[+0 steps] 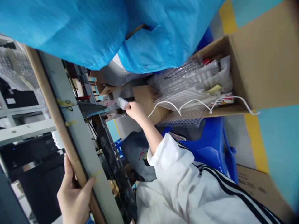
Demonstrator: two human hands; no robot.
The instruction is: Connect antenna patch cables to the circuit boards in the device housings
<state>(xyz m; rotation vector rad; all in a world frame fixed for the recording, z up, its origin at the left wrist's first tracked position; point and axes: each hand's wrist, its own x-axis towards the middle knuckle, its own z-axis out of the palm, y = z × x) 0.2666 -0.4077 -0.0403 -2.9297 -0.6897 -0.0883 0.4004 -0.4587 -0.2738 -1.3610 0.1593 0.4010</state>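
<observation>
At the lower left, my left hand grips the brown edge strip of a grey bench frame, fingers on one side and thumb on the other. My right hand, in a rolled white sleeve, reaches down beside the frame. It is closed around one end of a small whitish object, whose kind I cannot make out. Past that object is a grey metal crossbar. A curly white cord hangs across the view to the right of this hand.
An open cardboard box at the right holds clear plastic trays. Below it stands a blue plastic stool. Blue cloth covers the top of the view. A grey bag is under my right forearm.
</observation>
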